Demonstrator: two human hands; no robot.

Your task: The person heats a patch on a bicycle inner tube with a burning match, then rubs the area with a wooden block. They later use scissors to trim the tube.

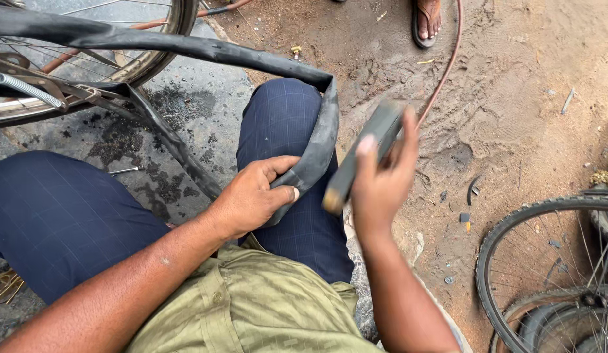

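Observation:
A black rubber inner tube (186,46) runs from the upper left across to my right knee and folds down over it. My left hand (255,196) pinches the folded end of the tube against my thigh, thumb on top. My right hand (379,180) is raised beside it, gripping a flat grey rectangular block (359,157), blurred with motion, held just right of the tube's fold. My legs in dark blue trousers (62,216) fill the lower left.
A bicycle wheel and frame with a spring (29,88) stand at the upper left. Another bicycle wheel (546,261) lies at the lower right on sandy ground. A thin red hose (448,65) crosses the dirt. A person's sandalled foot (427,19) is at the top.

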